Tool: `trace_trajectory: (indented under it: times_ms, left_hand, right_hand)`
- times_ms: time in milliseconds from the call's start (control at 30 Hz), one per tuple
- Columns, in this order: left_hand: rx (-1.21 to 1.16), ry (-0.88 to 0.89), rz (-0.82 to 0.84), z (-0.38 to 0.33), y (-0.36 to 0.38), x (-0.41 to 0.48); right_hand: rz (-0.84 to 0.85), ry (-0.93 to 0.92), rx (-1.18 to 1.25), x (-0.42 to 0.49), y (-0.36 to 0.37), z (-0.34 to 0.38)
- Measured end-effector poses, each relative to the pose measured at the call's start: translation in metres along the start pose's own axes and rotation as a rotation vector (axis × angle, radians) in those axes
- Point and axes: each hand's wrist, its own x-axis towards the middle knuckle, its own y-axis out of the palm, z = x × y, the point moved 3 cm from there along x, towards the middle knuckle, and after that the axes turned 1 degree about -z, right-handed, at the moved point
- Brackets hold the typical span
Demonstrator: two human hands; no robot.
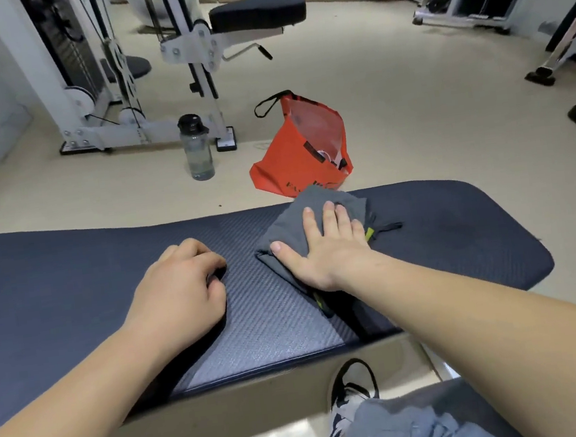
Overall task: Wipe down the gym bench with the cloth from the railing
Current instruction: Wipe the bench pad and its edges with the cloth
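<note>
Presses the right hand [323, 250] flat onto the grey cloth [285, 224], fingers straight and spread, nothing pinched. Braces with the left hand [182, 285] just beside it on the pad, curled into a loose fist and grasping nothing. Has the cloth bunched on the right half of the dark gym bench [51, 283], up against the far edge, with one fold trailing under the wrist toward the near edge.

Looks mid-wipe: cloth off the railing and down on the pad, wiping under way, with no telling how much is done. Calls next, by the look of it, for a flat sweep along the pad, most likely leftward over the long bare stretch, with the fist lifted or slid out of the path first. Needs steady downward pressure to stop the loose folds rolling up under the palm.

Leaves almost no margin at the far edge, and risks tipping the cloth off toward the orange bag [301, 147] standing on the floor just beyond. Offers some room rightward to the bench's rounded end, and far more to the left. Places a water bottle [197, 153] farther back beside the white cable machine [112, 132], well apart from the bench and clear of any sweep. Shows a shoe [350, 386] below the near edge.
</note>
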Motion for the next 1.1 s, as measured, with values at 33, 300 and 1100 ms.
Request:
trace_trajectory:
  times_ms: [33,300,1100]
  left_hand:
    - [0.021,-0.022,0.001,0.007,-0.006,-0.003]
    - [0.054,-0.290,-0.034,0.070,-0.060,-0.052]
    - [-0.086,-0.556,-0.049,0.195,-0.135,-0.160]
  right_hand:
    - [0.004,-0.055,-0.020,-0.003,0.002,0.021]
    - [0.103,-0.607,-0.194,-0.071,0.033,0.144]
    - [-0.059,-0.507,-0.173,-0.027,0.011,0.268]
